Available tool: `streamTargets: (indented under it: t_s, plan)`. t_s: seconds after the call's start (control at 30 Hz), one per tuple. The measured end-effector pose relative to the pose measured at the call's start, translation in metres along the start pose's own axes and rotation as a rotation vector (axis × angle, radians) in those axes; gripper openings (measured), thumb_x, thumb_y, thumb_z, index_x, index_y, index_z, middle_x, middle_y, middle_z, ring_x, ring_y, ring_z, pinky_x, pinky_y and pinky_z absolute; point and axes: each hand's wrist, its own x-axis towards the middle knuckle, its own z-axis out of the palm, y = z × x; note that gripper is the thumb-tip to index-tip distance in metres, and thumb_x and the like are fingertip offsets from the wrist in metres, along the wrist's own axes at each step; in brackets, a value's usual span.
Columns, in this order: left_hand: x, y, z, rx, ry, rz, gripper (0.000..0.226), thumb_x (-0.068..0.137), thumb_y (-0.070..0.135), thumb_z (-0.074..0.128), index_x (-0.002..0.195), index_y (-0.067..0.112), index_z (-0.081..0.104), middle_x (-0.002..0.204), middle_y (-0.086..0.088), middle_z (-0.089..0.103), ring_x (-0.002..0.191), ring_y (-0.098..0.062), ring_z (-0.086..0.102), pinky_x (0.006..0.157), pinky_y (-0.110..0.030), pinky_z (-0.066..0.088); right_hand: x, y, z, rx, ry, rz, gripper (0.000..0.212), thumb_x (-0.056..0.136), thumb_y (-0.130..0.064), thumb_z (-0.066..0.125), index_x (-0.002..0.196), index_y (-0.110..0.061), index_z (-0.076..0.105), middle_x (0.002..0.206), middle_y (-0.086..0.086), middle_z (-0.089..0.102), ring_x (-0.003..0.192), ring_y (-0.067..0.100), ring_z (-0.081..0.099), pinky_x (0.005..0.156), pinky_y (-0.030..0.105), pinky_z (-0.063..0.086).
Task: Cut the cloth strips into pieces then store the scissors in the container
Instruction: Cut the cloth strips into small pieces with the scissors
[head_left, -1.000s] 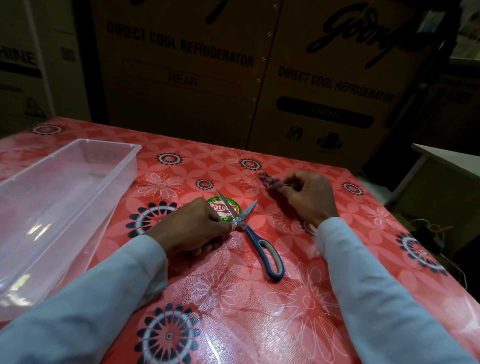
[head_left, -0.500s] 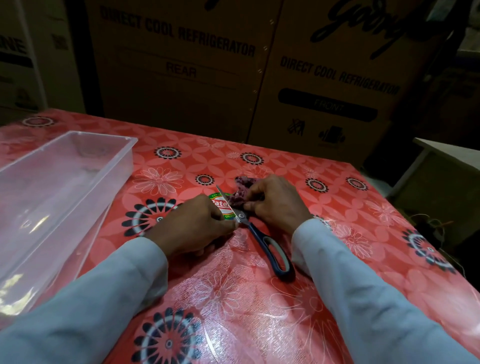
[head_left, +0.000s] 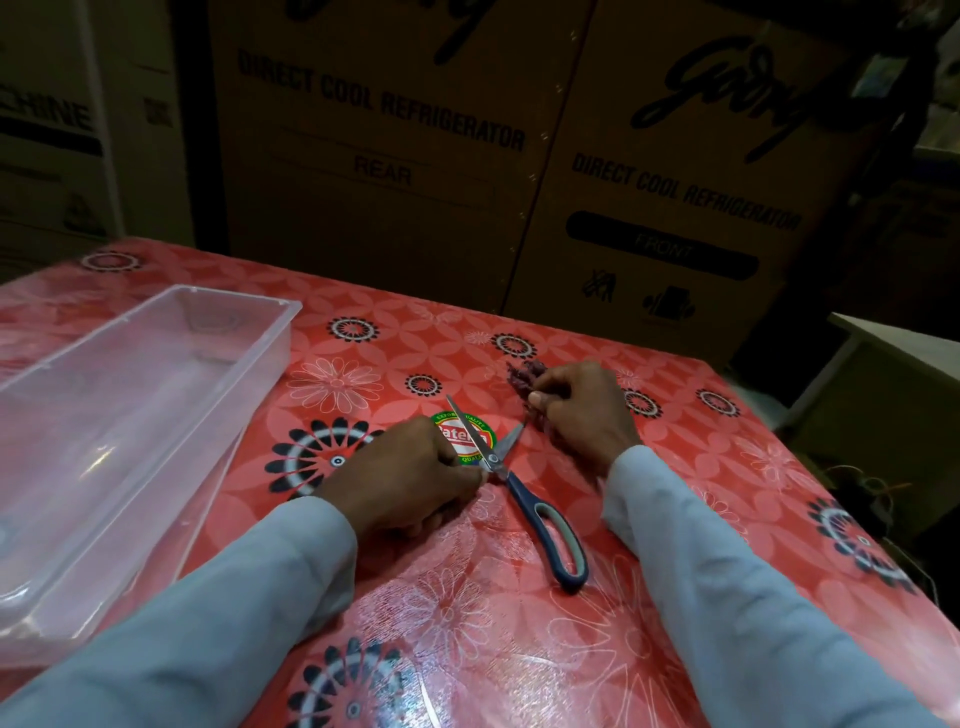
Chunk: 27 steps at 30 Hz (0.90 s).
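Blue-and-grey scissors (head_left: 524, 499) lie on the table with their blades spread apart. My left hand (head_left: 410, 475) is closed over one handle, which it hides; the other handle lies free toward me. My right hand (head_left: 584, 413) sits just right of the blade tips and pinches a small dark maroon cloth strip (head_left: 523, 375), which bunches up beyond my fingers. The clear plastic container (head_left: 262, 364) stands at the left and looks empty.
A red flowered plastic sheet (head_left: 519, 623) covers the table, with a round sticker (head_left: 462, 434) under the blades. Large cardboard refrigerator boxes (head_left: 649, 182) stand close behind the far edge. A low pale table (head_left: 904, 343) is off to the right.
Half a second ago my right hand held the cloth at the scissor blades. It has now drawn back to the right with the cloth, and the blades are spread again.
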Motion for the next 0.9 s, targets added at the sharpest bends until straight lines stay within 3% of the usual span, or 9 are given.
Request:
streamTargets:
  t_s: [0.07,0.2,0.33,0.5,0.63,0.77,0.9]
  plan:
    - [0.000,0.000,0.000,0.015,0.002,-0.004,0.040,0.092,0.036,0.063,0.074,0.000,0.072,0.045,0.001,0.058,0.032,-0.012,0.048,0.034,-0.014,0.034,-0.015,-0.008,-0.012,0.160,-0.073,0.005,0.013,0.089,-0.007,0.070,0.100,-0.009,0.076,0.077,0.007,0.074,0.061,0.018,0.067,0.066,0.041,0.059]
    - [0.001,0.001,0.001,0.057,0.025,-0.003,0.042,0.091,0.037,0.064,0.061,0.007,0.066,0.039,0.004,0.054,0.030,-0.012,0.048,0.034,-0.013,0.033,-0.041,-0.025,-0.018,0.216,-0.327,-0.064,0.010,0.087,-0.007,0.071,0.093,-0.014,0.077,0.075,0.001,0.075,0.064,0.014,0.069,0.064,0.029,0.058]
    - [0.002,0.001,0.001,0.085,0.038,0.005,0.043,0.089,0.039,0.065,0.057,0.011,0.064,0.038,0.003,0.054,0.030,-0.013,0.049,0.034,-0.012,0.032,-0.036,-0.026,-0.013,0.124,-0.307,-0.096,0.009,0.082,-0.012,0.077,0.088,-0.018,0.080,0.080,0.001,0.077,0.075,0.016,0.073,0.071,0.032,0.060]
    - [0.004,0.000,0.003,0.070,0.040,0.019,0.043,0.089,0.038,0.065,0.057,0.010,0.064,0.038,0.003,0.054,0.029,-0.012,0.047,0.034,-0.012,0.031,-0.017,-0.018,-0.009,0.034,-0.238,-0.094,0.007,0.079,-0.013,0.077,0.082,-0.019,0.080,0.069,-0.008,0.071,0.063,0.006,0.063,0.061,0.027,0.052]
    - [0.003,0.000,0.004,0.022,0.019,0.001,0.042,0.090,0.037,0.065,0.060,0.007,0.067,0.041,0.002,0.055,0.030,-0.013,0.046,0.034,-0.014,0.034,0.001,-0.005,-0.010,-0.036,-0.198,-0.085,0.009,0.079,-0.012,0.078,0.086,-0.017,0.081,0.072,-0.005,0.070,0.062,0.000,0.058,0.058,0.020,0.042]
    - [0.002,0.002,0.002,-0.013,-0.002,-0.018,0.042,0.090,0.035,0.065,0.059,0.008,0.066,0.042,-0.002,0.054,0.030,-0.014,0.044,0.034,-0.014,0.033,0.017,0.000,-0.007,-0.162,-0.099,-0.119,0.014,0.079,-0.007,0.075,0.087,-0.016,0.081,0.086,0.002,0.077,0.078,0.012,0.066,0.075,0.030,0.054]
    - [0.000,0.003,0.001,0.003,-0.005,-0.020,0.042,0.091,0.035,0.065,0.057,0.010,0.065,0.041,-0.001,0.055,0.030,-0.013,0.044,0.034,-0.014,0.033,0.019,0.001,-0.004,-0.158,-0.071,-0.141,0.017,0.084,-0.011,0.073,0.100,-0.015,0.079,0.102,0.004,0.076,0.094,0.016,0.067,0.086,0.030,0.052]
